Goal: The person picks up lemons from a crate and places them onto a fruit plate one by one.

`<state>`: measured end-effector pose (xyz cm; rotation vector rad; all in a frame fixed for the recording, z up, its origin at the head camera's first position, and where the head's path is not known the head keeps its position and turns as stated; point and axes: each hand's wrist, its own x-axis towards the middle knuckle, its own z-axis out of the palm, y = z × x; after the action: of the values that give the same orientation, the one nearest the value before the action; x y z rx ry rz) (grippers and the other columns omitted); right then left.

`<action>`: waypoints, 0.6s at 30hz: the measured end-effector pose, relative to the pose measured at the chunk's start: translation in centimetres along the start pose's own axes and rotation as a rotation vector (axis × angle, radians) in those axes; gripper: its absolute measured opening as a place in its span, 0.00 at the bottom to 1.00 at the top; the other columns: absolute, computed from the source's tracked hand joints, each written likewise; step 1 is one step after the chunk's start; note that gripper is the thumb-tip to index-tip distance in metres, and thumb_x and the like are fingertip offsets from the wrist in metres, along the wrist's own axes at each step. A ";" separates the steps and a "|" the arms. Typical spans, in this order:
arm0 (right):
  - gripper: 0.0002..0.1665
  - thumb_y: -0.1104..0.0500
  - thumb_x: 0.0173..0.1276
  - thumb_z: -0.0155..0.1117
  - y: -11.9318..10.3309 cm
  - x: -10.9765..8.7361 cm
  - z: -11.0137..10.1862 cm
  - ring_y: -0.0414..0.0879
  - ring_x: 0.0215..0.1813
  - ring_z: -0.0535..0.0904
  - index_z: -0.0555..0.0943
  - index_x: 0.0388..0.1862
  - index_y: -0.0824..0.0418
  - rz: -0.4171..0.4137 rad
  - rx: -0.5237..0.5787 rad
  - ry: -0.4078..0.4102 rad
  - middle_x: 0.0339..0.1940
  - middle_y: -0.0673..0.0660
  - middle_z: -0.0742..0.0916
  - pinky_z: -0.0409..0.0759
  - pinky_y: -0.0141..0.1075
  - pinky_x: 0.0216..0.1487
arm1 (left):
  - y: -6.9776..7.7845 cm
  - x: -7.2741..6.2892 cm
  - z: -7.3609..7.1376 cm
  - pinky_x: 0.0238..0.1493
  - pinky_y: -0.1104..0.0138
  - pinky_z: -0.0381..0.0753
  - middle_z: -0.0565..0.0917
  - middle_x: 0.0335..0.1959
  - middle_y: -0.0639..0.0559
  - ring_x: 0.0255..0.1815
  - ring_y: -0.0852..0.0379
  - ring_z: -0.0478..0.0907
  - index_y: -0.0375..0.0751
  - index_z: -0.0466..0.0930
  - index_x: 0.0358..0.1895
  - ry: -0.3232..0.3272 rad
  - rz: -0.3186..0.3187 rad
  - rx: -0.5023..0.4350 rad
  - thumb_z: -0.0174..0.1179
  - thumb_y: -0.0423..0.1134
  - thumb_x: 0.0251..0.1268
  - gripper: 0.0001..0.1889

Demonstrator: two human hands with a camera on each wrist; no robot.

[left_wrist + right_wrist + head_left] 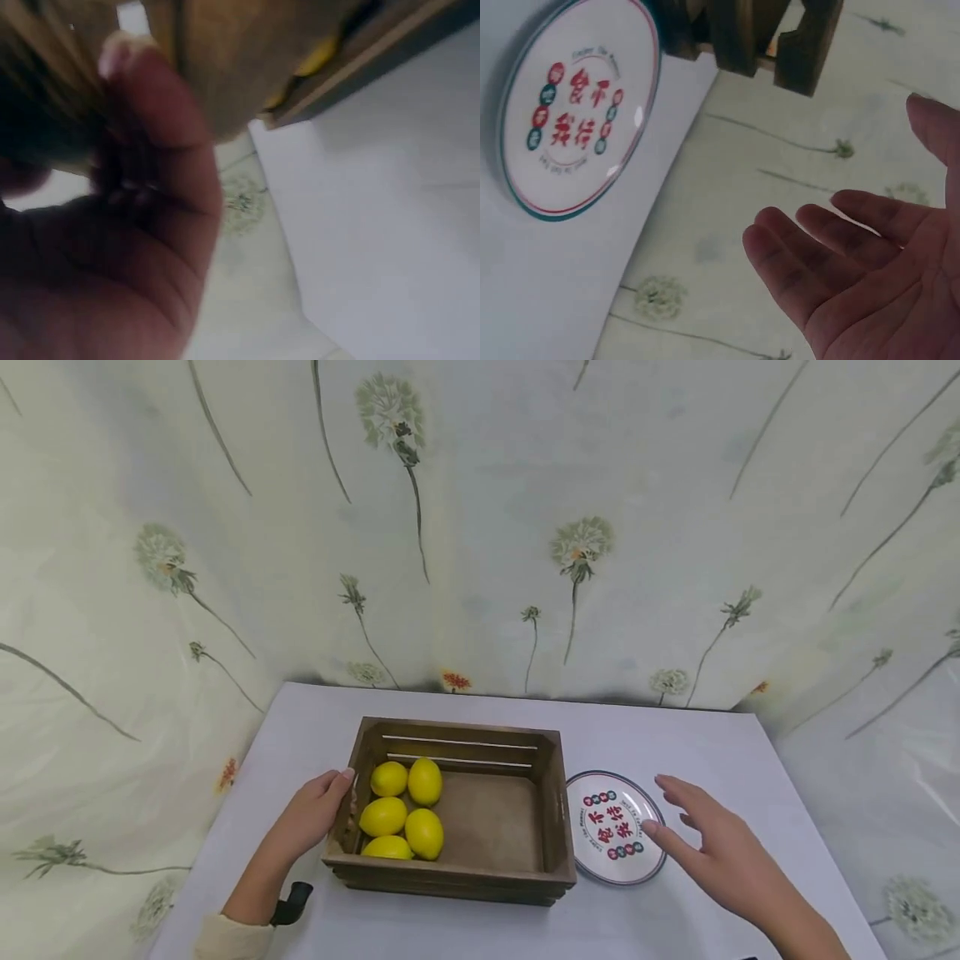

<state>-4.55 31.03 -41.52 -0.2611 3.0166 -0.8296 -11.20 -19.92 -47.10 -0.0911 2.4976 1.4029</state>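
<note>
A brown wooden crate (491, 810) stands on the white table with several yellow lemons (424, 833) gathered in its left half. My left hand (317, 814) grips the crate's left side, its thumb over the top rim. In the left wrist view the thumb (161, 105) presses against the wood, and the other fingers are mostly hidden behind it. To the right of the crate lies a round white plate (633, 862) with red lettering and a dark rim. My right hand (720, 852) hovers near the plate's right edge, fingers extended and holding nothing.
The white table (675, 739) ends at a back edge against a pale curtain (480, 527) printed with dandelions. Fabric of the same print hangs at both sides. A black strap (291, 903) is around my left wrist.
</note>
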 end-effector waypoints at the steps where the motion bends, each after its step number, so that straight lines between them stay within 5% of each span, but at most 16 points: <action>1: 0.41 0.42 0.76 0.67 -0.4 0.4 -0.2 0.69 0.61 0.82 0.68 0.77 0.62 -0.008 0.022 -0.005 0.71 0.67 0.77 0.83 0.60 0.54 | 0.2 -0.1 0.1 0.30 0.63 0.74 0.76 0.30 0.46 0.30 0.51 0.73 0.33 0.74 0.45 -0.004 -0.016 -0.020 0.42 0.54 0.88 0.24; 10: 0.41 0.41 0.74 0.69 -3.5 3.2 -0.4 0.65 0.62 0.83 0.69 0.78 0.56 -0.060 0.190 -0.099 0.69 0.62 0.82 0.83 0.55 0.56 | 1.5 -0.7 1.6 0.25 0.62 0.79 0.77 0.30 0.44 0.26 0.51 0.76 0.31 0.73 0.47 0.077 -0.044 -0.002 0.37 0.48 0.89 0.23; 18: 0.40 0.49 0.73 0.72 -5.0 5.7 1.0 0.59 0.67 0.81 0.68 0.79 0.56 -0.139 0.436 -0.213 0.73 0.59 0.78 0.84 0.34 0.54 | 1.3 -0.8 2.2 0.26 0.61 0.76 0.75 0.29 0.45 0.26 0.50 0.75 0.32 0.73 0.47 0.143 -0.038 0.051 0.37 0.48 0.89 0.22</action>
<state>-9.35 25.38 -39.60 -0.5151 2.5615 -1.3418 -10.21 -17.39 -46.92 -0.2355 2.6306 1.3612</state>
